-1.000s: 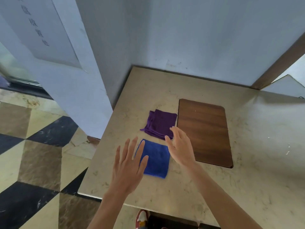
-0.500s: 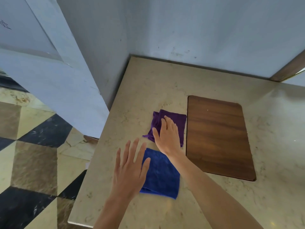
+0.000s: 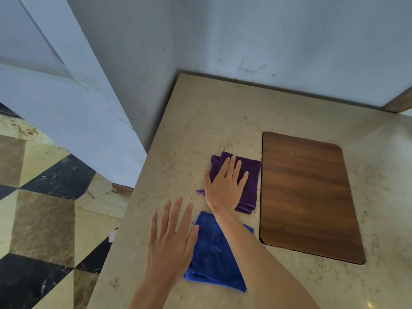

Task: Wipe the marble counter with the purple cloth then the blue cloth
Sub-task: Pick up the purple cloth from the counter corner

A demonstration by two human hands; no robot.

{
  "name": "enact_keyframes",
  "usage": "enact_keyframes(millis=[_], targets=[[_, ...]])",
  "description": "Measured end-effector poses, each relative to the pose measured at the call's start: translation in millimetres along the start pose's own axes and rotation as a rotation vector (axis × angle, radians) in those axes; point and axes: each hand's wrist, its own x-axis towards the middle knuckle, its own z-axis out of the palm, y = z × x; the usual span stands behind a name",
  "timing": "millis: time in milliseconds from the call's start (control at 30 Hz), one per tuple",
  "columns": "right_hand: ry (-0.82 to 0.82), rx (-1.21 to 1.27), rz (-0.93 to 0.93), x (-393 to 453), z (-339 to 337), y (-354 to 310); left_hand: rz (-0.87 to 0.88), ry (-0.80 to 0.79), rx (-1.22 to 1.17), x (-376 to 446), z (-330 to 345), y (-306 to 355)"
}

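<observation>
The right hand (image 3: pixel 225 188) lies flat on the folded purple cloth (image 3: pixel 249 181), fingers straight and spread, pressing it to the table (image 3: pixel 223 121) near its left edge. The blue cloth (image 3: pixel 214 253) sits just nearer, toward the front edge. The left hand (image 3: pixel 169 239) is open, fingers straight, beside the blue cloth; whether it touches the table is unclear. A wooden board (image 3: pixel 307 197) lies right of both cloths.

Wooden board (image 3: pixel 310 195); checkered floor (image 3: pixel 44 219).
</observation>
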Motion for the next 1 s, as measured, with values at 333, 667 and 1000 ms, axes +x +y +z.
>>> enact_keyframes(millis=[333, 667, 1000], targets=[[0.005, 0.103, -0.066, 1.1, -1.9, 13.9, 0.002, 0.002, 0.011, 4.4, -3.9, -3.9], [-0.12, 0.822, 0.057, 2.3, -41.9, 37.5, 0.043, -0.006, 0.03, 7.6, -13.0, 5.5], [-0.156, 1.5, 0.368, -10.2, -113.2, 69.7, 0.117, 0.011, 0.058, 15.2, -26.1, 33.0]])
